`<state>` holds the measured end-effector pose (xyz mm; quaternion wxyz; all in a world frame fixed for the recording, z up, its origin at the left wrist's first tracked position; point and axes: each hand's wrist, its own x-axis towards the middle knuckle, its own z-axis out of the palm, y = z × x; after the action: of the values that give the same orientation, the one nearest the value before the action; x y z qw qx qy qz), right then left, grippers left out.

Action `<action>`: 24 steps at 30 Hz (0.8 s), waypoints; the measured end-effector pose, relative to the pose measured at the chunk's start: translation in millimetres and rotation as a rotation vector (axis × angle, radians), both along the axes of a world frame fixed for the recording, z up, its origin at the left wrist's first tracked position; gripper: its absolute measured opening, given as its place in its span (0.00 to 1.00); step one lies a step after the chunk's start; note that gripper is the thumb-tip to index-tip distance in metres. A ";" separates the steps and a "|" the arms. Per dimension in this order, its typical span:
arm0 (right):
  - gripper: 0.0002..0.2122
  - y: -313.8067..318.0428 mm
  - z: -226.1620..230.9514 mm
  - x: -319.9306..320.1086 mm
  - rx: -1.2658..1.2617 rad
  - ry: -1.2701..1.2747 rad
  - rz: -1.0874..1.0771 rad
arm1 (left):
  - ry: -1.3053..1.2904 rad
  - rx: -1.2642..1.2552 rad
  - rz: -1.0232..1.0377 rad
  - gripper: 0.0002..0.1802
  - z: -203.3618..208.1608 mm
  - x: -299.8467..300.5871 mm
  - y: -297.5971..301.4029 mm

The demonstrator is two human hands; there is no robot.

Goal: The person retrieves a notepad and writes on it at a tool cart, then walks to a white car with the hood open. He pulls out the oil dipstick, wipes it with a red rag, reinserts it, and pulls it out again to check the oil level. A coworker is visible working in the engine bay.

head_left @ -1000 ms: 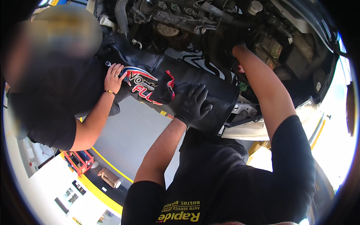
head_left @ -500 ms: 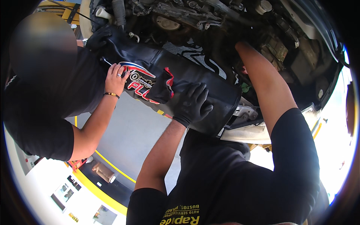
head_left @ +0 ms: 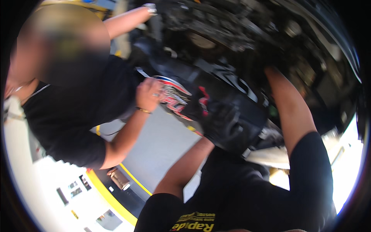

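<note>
My left hand, in a black glove, rests on a black fender cover draped over the front edge of a car's engine bay. Its fingers look spread flat, though motion blurs them. Beside it on the cover lies a crumpled black and red cloth. My right forearm reaches deep into the engine bay; the hand is hidden among dark parts, so whatever it touches is out of sight.
At the left a co-worker in black leans over the car. One of their hands lies on the cover by a thin metal tool; their other arm stretches over the bay. A pale bumper edge runs beside my right arm.
The whole view has shifted and blurred, moving the scene rightward. The co-worker's far arm now extends across the top of the engine bay. My left hand stays on the cover.
</note>
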<state>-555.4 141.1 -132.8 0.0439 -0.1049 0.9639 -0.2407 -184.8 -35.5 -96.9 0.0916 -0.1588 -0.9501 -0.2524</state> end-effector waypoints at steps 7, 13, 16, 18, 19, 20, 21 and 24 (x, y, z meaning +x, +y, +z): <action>0.23 -14.0 -12.5 -4.2 0.026 -0.034 0.026 | -0.056 -0.003 0.029 0.37 21.6 -7.5 -4.0; 0.23 -26.9 -12.2 11.9 0.087 -0.024 0.085 | -0.049 -0.020 0.042 0.37 15.6 1.3 -0.6; 0.23 -28.1 -12.1 27.5 0.129 -0.015 0.114 | -0.081 -0.020 0.045 0.37 18.5 3.3 -2.1; 0.23 -24.0 -11.4 44.3 0.146 0.024 0.150 | -0.071 -0.009 0.021 0.37 20.0 0.5 -4.5; 0.23 -19.5 -9.7 55.1 0.160 0.046 0.179 | -0.063 -0.013 0.023 0.37 19.8 0.4 -5.9; 0.23 -12.4 -8.0 69.3 0.175 0.070 0.208 | -0.057 -0.011 0.024 0.36 18.1 3.5 -6.2; 0.23 -2.8 -5.7 86.5 0.177 0.095 0.245 | -0.046 -0.008 0.024 0.36 17.9 2.5 -6.7; 0.23 43.8 2.7 162.0 0.129 0.178 0.333 | -0.053 -0.007 0.008 0.35 24.5 5.5 -3.3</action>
<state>-393.4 184.8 -130.1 0.0043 -0.2805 0.9468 -0.1574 -179.3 -38.8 -72.4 0.0670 -0.1486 -0.9537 -0.2527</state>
